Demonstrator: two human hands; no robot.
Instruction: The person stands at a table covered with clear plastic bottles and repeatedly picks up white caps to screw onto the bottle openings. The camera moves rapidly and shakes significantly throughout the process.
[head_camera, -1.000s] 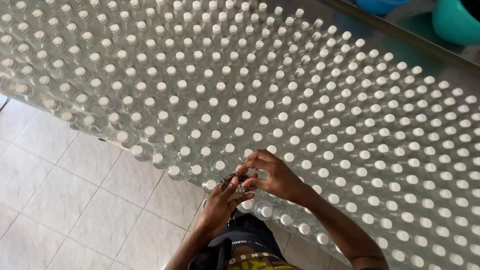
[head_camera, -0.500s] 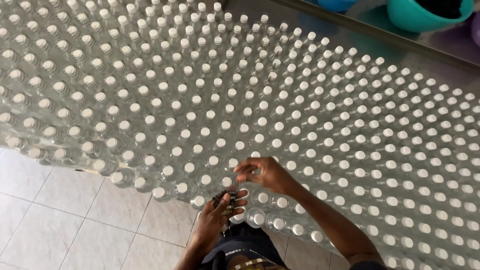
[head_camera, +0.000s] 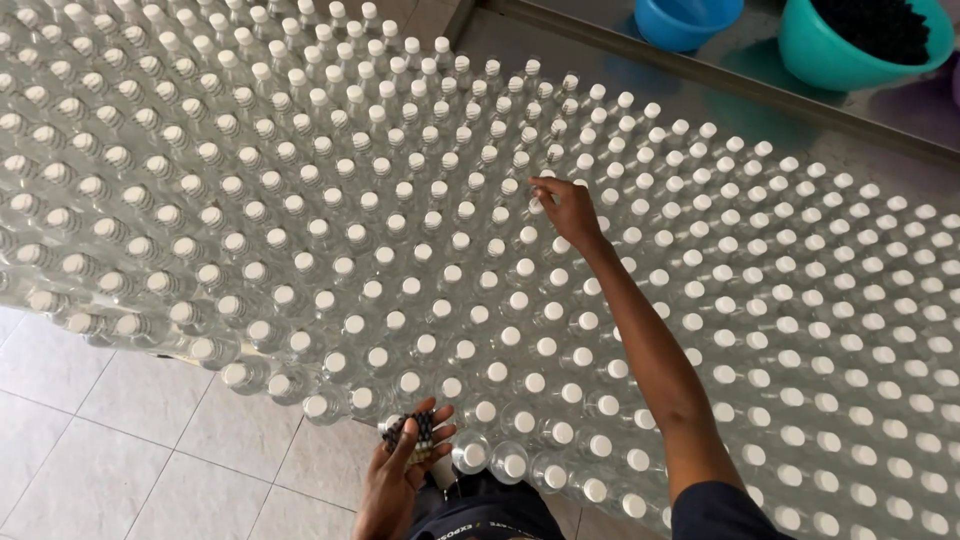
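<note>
- Reaching out now, my right hand (head_camera: 566, 210) has left the left hand (head_camera: 400, 478), fingertips pinched on a bottle (head_camera: 537, 205) top.
- Left grip cups dark caps (head_camera: 418, 432) (a handful); the next move, I think, calls for pressing straight.

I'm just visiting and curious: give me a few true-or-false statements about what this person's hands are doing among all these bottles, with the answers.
1. The right hand reaches far out over the clear bottles. True.
2. The left hand is empty. False: it holds a cluster of small dark caps.
3. The bottles lie on their sides. False: they stand upright, tops facing up.
4. A teal bowl of dark pieces sits at the far edge. True.
5. Both hands touch each other. False: they are well apart.
</note>
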